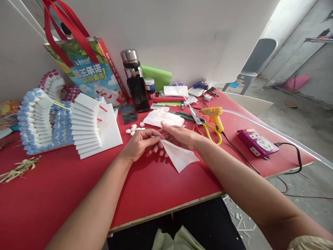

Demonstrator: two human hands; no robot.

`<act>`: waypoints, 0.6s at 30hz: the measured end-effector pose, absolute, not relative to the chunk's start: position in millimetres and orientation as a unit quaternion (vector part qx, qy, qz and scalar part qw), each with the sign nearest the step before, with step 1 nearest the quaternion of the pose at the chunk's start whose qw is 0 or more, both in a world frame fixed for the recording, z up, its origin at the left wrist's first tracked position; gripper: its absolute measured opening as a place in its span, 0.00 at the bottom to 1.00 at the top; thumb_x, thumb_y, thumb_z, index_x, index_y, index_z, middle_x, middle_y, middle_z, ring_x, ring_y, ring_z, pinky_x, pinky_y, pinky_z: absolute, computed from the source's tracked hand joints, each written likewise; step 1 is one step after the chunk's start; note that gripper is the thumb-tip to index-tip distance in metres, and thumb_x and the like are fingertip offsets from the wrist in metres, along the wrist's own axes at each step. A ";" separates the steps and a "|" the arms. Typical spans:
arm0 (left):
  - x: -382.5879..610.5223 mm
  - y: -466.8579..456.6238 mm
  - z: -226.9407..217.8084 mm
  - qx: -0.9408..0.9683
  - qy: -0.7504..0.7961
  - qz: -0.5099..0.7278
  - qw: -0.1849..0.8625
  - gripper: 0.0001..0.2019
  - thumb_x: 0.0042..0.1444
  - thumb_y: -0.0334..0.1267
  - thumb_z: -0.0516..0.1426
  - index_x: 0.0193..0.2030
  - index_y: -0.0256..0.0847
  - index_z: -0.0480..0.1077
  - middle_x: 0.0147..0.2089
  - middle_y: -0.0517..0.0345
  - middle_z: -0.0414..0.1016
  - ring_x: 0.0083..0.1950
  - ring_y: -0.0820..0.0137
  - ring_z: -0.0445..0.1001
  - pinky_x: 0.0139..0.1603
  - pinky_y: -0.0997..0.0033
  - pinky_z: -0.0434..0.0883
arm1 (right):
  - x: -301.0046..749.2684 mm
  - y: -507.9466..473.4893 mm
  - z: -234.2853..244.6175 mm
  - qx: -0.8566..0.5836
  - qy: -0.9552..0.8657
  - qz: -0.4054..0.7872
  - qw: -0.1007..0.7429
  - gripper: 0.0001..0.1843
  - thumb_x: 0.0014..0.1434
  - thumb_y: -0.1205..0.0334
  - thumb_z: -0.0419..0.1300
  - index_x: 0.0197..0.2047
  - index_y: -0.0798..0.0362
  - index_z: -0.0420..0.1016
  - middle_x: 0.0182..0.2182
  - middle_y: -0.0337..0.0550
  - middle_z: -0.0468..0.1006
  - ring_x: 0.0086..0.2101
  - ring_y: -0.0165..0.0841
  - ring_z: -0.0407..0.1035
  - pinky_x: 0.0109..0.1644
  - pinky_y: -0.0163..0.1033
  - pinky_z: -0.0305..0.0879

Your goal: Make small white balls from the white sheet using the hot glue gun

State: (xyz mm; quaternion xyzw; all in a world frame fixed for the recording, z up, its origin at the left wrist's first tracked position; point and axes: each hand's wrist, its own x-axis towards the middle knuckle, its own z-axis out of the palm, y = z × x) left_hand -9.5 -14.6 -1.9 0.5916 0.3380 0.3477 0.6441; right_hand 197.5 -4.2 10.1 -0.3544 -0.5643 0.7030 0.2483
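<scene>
White sheet (179, 155), pinched at its tip by the left hand (142, 143), flares toward four o'clock; right hand (182, 136) alongside, its grip I can't tell!

My L hand (142, 141) pinches, thumb (155, 140) against index. R hand (180, 134) just beside, its thumb extended. Bare forearms (97, 194) angled fwd.

Glue gun (218, 118) right of hands (140, 143)

"What's in play?"
"Thin white sheet (179, 156), right before me! I've got one end gathered narrow."
"And the rest?"
"Flaring rightward, loose, one corner pointing back at me!"
</scene>
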 end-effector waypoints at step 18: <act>-9.2 -7.3 -10.0 0.575 0.396 0.364 0.617 0.17 0.58 0.46 0.65 0.49 0.38 0.75 0.32 0.54 0.80 0.28 0.71 0.76 0.27 0.74 0.70 | 198.4 2.9 -9.3 -0.401 -0.706 0.510 0.284 0.19 0.59 0.45 0.65 0.31 0.55 0.75 0.26 0.38 0.75 0.28 0.29 0.66 0.31 0.35 0.60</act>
